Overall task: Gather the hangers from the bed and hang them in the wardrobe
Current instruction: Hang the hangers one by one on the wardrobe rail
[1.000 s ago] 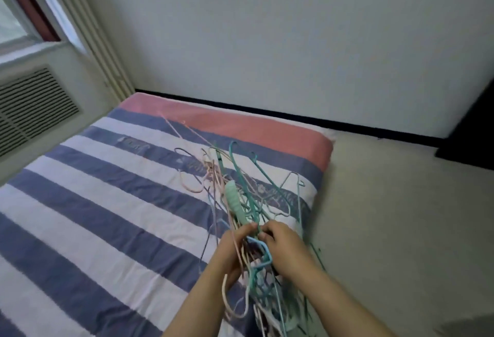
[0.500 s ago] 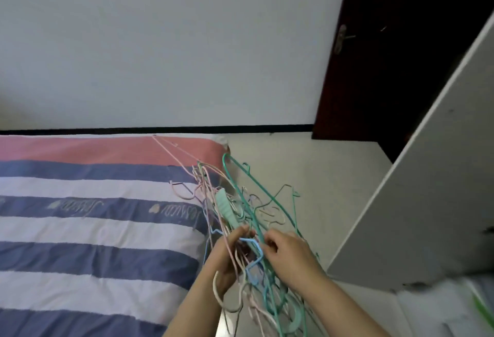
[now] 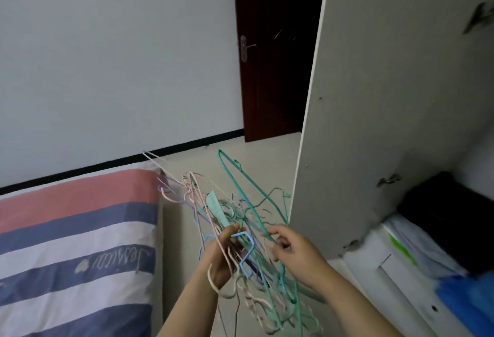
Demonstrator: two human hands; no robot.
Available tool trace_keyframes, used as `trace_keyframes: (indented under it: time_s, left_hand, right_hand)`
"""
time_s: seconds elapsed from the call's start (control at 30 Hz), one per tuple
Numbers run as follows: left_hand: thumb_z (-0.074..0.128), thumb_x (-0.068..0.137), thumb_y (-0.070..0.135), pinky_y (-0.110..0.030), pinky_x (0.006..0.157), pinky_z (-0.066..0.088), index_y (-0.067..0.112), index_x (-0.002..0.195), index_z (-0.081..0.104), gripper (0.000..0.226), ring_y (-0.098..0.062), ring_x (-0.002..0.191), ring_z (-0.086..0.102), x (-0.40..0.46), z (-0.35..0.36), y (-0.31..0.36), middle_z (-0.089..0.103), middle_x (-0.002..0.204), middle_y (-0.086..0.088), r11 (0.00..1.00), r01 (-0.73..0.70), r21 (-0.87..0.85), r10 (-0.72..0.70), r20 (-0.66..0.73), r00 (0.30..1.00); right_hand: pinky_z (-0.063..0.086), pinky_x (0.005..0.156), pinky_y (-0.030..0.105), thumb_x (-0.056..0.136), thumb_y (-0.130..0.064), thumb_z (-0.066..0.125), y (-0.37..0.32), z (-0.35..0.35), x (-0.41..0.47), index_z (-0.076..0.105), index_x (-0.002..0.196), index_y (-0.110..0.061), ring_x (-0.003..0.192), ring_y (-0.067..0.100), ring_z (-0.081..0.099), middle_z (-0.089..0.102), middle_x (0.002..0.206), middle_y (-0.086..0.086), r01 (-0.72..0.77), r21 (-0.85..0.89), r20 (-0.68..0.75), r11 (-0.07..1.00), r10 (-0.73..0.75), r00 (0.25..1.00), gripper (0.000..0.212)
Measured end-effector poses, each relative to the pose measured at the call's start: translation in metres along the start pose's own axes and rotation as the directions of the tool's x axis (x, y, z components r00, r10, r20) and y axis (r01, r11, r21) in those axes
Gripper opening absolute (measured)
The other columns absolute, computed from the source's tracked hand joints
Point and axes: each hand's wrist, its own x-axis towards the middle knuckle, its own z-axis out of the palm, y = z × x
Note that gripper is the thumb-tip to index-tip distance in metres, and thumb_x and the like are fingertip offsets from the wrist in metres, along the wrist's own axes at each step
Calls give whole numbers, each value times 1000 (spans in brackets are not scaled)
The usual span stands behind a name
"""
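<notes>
A tangled bundle of thin hangers (image 3: 240,219) in teal, pink, blue and purple hangs in the air between the bed and the wardrobe. My left hand (image 3: 222,259) grips the bundle near its middle. My right hand (image 3: 294,251) is just to the right of the bundle, fingers curled, pinching a teal hanger wire. The striped bed (image 3: 80,230) lies at the lower left with no hangers seen on it. The open white wardrobe door (image 3: 374,96) stands at the right, edge toward me.
A dark wooden room door (image 3: 272,56) with a metal handle is behind, beside a white wall. Inside the wardrobe's lower part sit a black box (image 3: 449,219), a blue item (image 3: 470,299) and folded white fabric (image 3: 411,246). Pale floor runs between bed and wardrobe.
The view has swung right, from the bed toward the wardrobe. The hanger bundle has left the bed and is carried in the air. My right hand has shifted slightly away from my left.
</notes>
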Motion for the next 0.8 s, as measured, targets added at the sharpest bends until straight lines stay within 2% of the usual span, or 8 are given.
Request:
trace_keyframes:
  time_s: [0.1, 0.2, 0.27, 0.33, 0.43, 0.53, 0.63, 0.8]
  left_hand:
    - [53, 91, 16, -25, 49, 47, 8, 76, 61, 18, -18, 50, 57, 8, 8, 1, 63, 54, -5, 995, -1, 104, 1, 2, 1000]
    - [56, 87, 16, -29, 56, 40, 8, 74, 61, 16, -19, 51, 53, 16, 13, 7, 61, 54, -6, 986, 7, 167, -11, 26, 1000]
    - [58, 87, 16, -29, 56, 42, 7, 77, 63, 14, -21, 57, 51, 22, 12, 14, 60, 62, -8, 985, 26, 173, -34, 41, 999]
    - [59, 87, 16, -27, 53, 45, 7, 78, 65, 14, -20, 59, 51, 29, 9, 19, 60, 67, -8, 982, 41, 185, -51, 49, 998]
    - [59, 88, 15, -21, 43, 45, 6, 77, 68, 17, -18, 50, 52, 37, 1, 26, 63, 61, -7, 974, 47, 220, -60, 52, 997]
    - [58, 88, 14, -20, 39, 42, 3, 78, 66, 17, -20, 49, 48, 46, -10, 32, 60, 57, -10, 958, 76, 278, -87, 27, 996]
    - [61, 84, 13, -20, 37, 40, 2, 83, 62, 11, -19, 51, 43, 54, -20, 38, 54, 65, -12, 933, 95, 346, -101, -1, 995]
    - [59, 85, 14, -21, 38, 36, 4, 78, 58, 12, -16, 37, 41, 65, -28, 45, 44, 59, -9, 899, 108, 424, -109, -22, 994]
  right_hand:
    - [43, 72, 11, 88, -30, 59, -9, 2, -6, 56, 94, -52, 72, -7, 55, 59, 76, -20, 22, 61, 43, 998, -24, 999, 23]
    - [42, 80, 7, 89, -30, 59, -18, 5, -6, 57, 102, -44, 88, -11, 56, 62, 96, -21, 56, 84, 11, 995, -58, 998, 19]
    - [42, 79, 5, 92, -21, 58, -22, 6, -5, 58, 100, -40, 88, -8, 58, 64, 94, -22, 54, 164, -54, 985, -46, 998, 21]
    - [44, 76, 7, 93, -11, 55, -26, 3, -7, 60, 95, -35, 77, -2, 59, 65, 79, -22, 47, 237, -109, 970, -21, 994, 24]
    - [49, 78, 14, 93, 0, 51, -31, -11, -6, 60, 92, -18, 72, 4, 63, 68, 67, -9, 79, 384, -159, 920, -18, 987, 20]
    - [56, 74, 23, 89, -2, 51, -38, -36, -4, 59, 89, -13, 76, 17, 69, 70, 71, 1, 180, 609, -284, 773, 1, 959, 13]
    - [59, 77, 34, 84, -12, 52, -45, -59, -4, 66, 89, -18, 79, 26, 71, 72, 78, 8, 317, 692, -408, 649, -11, 913, 16]
    - [58, 78, 30, 92, -10, 47, -44, -76, -4, 71, 101, -30, 84, 22, 72, 75, 89, 8, 363, 556, -527, 748, -21, 850, 33]
